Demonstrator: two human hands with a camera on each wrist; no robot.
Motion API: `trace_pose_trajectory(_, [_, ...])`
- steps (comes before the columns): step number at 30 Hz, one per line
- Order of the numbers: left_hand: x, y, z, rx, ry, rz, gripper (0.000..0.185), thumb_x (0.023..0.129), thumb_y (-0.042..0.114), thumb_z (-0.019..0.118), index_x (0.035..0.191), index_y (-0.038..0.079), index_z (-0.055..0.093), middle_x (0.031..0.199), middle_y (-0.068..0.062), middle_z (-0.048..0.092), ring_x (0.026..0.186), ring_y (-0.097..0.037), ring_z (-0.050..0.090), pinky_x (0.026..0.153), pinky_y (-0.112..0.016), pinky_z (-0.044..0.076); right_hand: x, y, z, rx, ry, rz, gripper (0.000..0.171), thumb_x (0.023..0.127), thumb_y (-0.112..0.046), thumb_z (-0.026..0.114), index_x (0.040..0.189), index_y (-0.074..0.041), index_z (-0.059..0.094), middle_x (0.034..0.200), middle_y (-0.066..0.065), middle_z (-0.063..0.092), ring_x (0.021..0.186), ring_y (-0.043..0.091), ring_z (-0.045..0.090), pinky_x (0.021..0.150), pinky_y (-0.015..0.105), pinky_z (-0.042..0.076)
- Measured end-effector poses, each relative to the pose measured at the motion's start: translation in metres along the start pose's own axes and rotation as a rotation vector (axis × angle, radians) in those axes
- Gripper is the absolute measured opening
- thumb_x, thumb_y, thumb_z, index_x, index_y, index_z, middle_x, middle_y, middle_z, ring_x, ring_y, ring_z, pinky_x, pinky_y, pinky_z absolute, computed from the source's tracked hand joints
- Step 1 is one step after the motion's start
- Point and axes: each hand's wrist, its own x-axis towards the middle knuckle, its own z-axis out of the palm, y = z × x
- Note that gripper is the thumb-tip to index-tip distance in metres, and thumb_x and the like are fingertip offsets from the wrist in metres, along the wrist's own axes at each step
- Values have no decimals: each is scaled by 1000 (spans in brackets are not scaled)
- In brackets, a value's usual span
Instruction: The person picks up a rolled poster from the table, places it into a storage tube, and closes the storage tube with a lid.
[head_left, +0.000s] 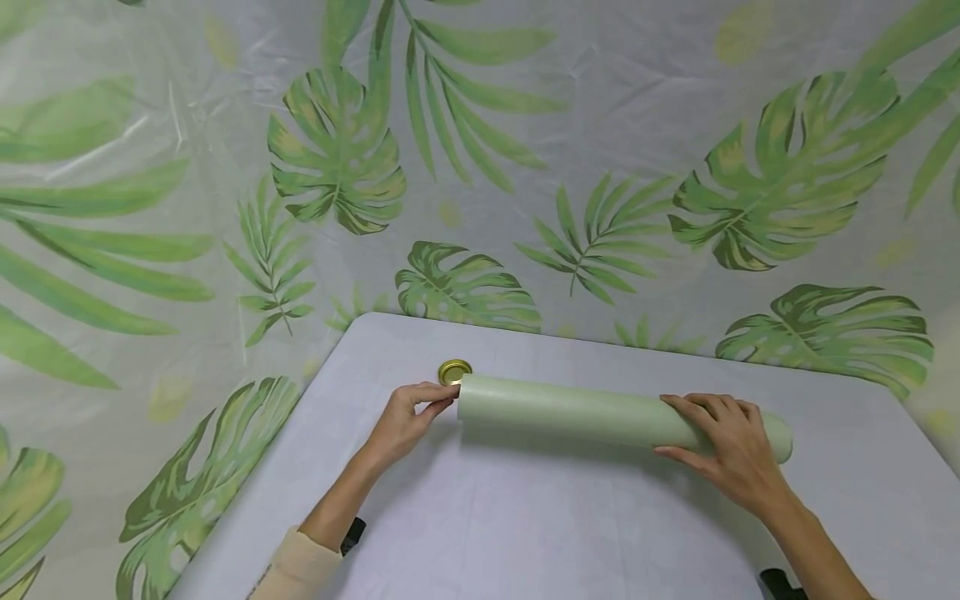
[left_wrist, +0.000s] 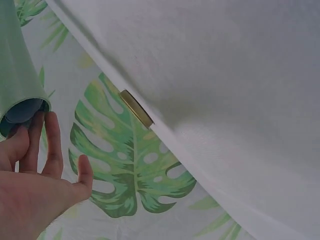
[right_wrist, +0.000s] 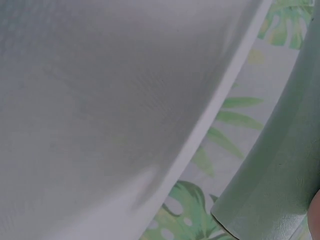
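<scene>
Two bare hands are working on one pale green roll point(head_left: 600, 410), which is lying across the white table point(head_left: 525, 533) roughly parallel to its far edge. At the roll's left end the left hand point(head_left: 405, 421) is reaching in with its fingers nearly straight, their tips touching the rim of the open end; the left wrist view is showing those fingertips point(left_wrist: 37, 137) resting against the dark hollow of the roll's mouth, gripping nothing. Near the roll's right end the right hand point(head_left: 731, 446) is lying over the top, fingers draped and curving round the roll, thumb underneath on the near side, so the hand is clasping it against the table. Only a short stub of the roll is sticking out beyond that hand. Just behind the roll's left end a small gold lid point(head_left: 454, 371) is sitting flat on the table, almost touching the roll. Beyond the roll, a curtain point(head_left: 480, 167) printed with green leaves is hanging as a backdrop.
</scene>
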Motion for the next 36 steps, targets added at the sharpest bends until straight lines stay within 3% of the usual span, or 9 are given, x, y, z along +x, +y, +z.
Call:
trace_pose_trajectory(5, [-3,0,-4,4,-38,5,33,99,0,66,131,4,72,125,-13,75,120,-32,69,100,-32,57,0,1,-3,-11,4,2,78,74,-63,81,136,-19,68,114,15,69,103,38,60,92,62,39])
trace_pose_trajectory(11, [-4,-8,-23,154,20,-33,43,94,15,77,136,8,69,127,-13,74,122,-32,67,110,-53,48,-5,4,-10,-34,1,16,80,63,-48,90,136,-20,69,113,14,70,102,38,61,89,60,38])
trace_pose_trajectory(13, [-2,-14,-33,222,30,-78,58,92,20,80,145,8,60,140,-16,66,131,-36,61,115,-62,39,-7,6,-12,-46,4,23,80,61,-45,91,135,-21,69,112,14,70,101,38,61,88,60,39])
trace_pose_trajectory(16, [1,-26,-48,308,8,-163,83,90,28,82,160,12,40,163,-19,41,151,-41,38,119,-72,23,-10,7,-14,-62,13,21,78,65,-53,87,134,-21,70,111,14,70,99,38,62,87,61,39])
trace_pose_trajectory(19, [7,-36,-59,372,-47,-225,99,90,33,83,166,16,23,172,-20,18,159,-44,15,119,-77,13,-13,9,-15,-74,21,17,77,73,-68,77,133,-21,70,109,14,70,96,38,63,86,61,40])
trace_pose_trajectory(22, [13,-45,-66,426,-116,-256,104,89,36,83,167,15,18,173,-24,9,159,-50,5,118,-79,10,-15,11,-16,-80,21,13,79,79,-77,67,133,-20,70,109,14,70,95,39,63,86,61,40])
trace_pose_trajectory(24, [18,-50,-68,450,-171,-276,104,90,38,82,167,13,17,172,-26,7,158,-52,3,118,-79,9,-16,12,-17,-84,17,14,79,79,-77,67,133,-20,70,108,14,70,95,39,63,86,61,40])
trace_pose_trajectory(29, [34,-61,-64,522,-289,-306,100,91,41,80,166,8,21,170,-31,12,156,-54,10,118,-80,12,-18,13,-17,-93,10,5,78,78,-75,69,133,-20,70,107,14,70,95,39,63,86,62,41])
trace_pose_trajectory(36, [64,-71,-46,579,-401,-286,95,92,43,79,163,6,29,168,-29,22,157,-49,19,118,-77,19,-20,14,-18,-89,19,11,78,79,-76,68,133,-19,70,107,13,71,94,39,63,85,61,40])
